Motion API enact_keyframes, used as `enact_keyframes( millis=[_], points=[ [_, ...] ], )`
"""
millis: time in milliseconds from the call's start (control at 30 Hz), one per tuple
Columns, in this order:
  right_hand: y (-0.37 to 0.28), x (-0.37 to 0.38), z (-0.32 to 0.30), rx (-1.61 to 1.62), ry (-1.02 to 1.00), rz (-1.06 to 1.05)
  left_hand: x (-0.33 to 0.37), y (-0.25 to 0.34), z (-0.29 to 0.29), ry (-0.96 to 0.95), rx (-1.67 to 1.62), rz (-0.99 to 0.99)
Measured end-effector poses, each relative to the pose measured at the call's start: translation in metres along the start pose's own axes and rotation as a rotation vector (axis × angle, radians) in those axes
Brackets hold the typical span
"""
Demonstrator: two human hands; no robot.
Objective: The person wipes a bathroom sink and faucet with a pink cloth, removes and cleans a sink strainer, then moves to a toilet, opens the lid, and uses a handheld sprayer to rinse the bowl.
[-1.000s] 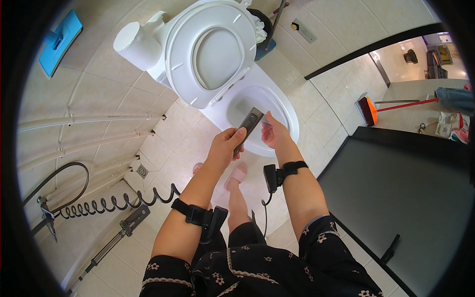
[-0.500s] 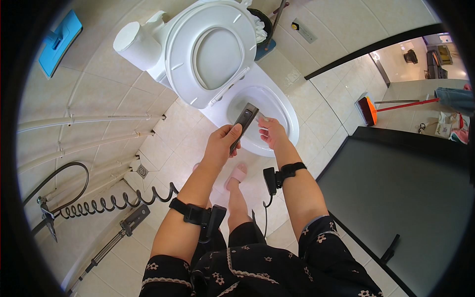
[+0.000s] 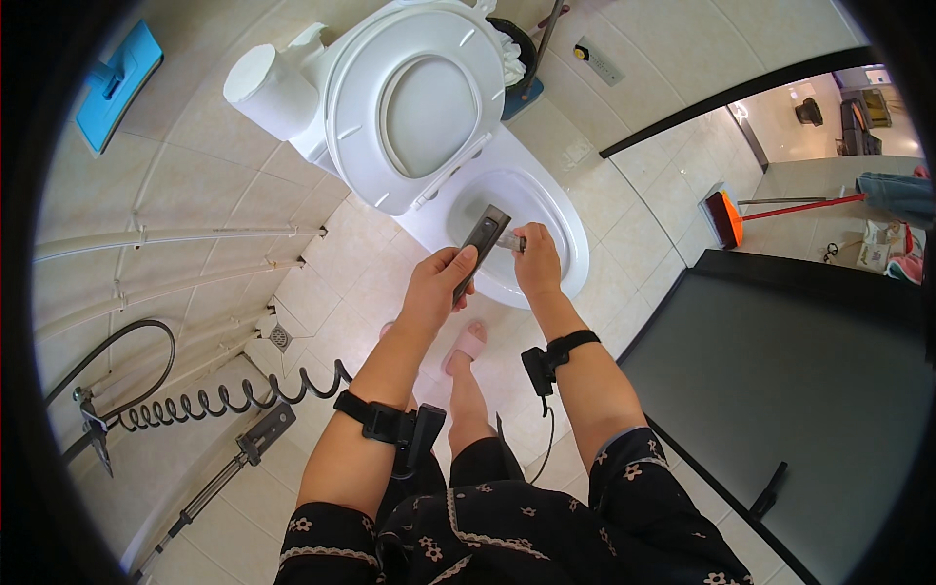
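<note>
Over the toilet bowl (image 3: 570, 258), my left hand (image 3: 436, 290) grips a dark grey flat bar (image 3: 482, 244), thumb along its upper face. The bar is tilted, its far end pointing away and to the right; its kind does not show. My right hand (image 3: 539, 263) is closed beside the bar's far end. Its fingers pinch a short greyish, shiny piece (image 3: 511, 241) that reaches the bar's side. Whether the two are joined I cannot tell. The raised toilet seat (image 3: 351, 107) stands beyond both hands.
Toilet paper (image 3: 265, 83) sits on the cistern, left of the seat. A blue flat scrubber (image 3: 119, 86) hangs on the left wall, above pipes and a coiled black hose (image 3: 234, 398). A dark door (image 3: 790, 380) stands at right, below an orange broom (image 3: 726, 219).
My right hand has turned, its fingers going from partly spread to curled round the short shiny piece, which now shows beside the bar. My left hand and the bar have stayed put.
</note>
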State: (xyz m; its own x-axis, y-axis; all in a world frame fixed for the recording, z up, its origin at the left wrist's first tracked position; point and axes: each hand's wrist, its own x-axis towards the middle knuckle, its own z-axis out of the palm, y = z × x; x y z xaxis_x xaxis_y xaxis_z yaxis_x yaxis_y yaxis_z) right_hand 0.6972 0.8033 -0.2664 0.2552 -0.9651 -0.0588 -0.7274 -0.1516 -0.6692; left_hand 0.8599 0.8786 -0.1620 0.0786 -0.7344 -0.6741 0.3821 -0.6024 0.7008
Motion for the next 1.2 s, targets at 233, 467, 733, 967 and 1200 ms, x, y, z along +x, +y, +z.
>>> enact_keyframes(
  millis=[233, 467, 733, 967, 1200],
  points=[
    [-0.002, 0.001, -0.013, 0.077, -0.070, 0.131, -0.008, 0.004, 0.004, -0.022, 0.030, -0.053],
    [0.002, 0.000, -0.032, 0.117, -0.057, 0.184, -0.035, 0.013, -0.017, 0.020, 0.170, 0.008],
    [0.024, -0.005, -0.091, 0.200, -0.002, 0.246, -0.148, -0.018, -0.155, 0.374, 1.369, 0.374],
    [0.010, -0.029, -0.113, 0.306, -0.094, 0.361, -0.259, -0.056, -0.213, 0.608, 1.277, 0.102],
    [-0.021, -0.076, -0.093, 0.303, -0.113, 0.450, -0.229, -0.080, -0.227, 0.416, 0.808, 0.158]
  ],
)
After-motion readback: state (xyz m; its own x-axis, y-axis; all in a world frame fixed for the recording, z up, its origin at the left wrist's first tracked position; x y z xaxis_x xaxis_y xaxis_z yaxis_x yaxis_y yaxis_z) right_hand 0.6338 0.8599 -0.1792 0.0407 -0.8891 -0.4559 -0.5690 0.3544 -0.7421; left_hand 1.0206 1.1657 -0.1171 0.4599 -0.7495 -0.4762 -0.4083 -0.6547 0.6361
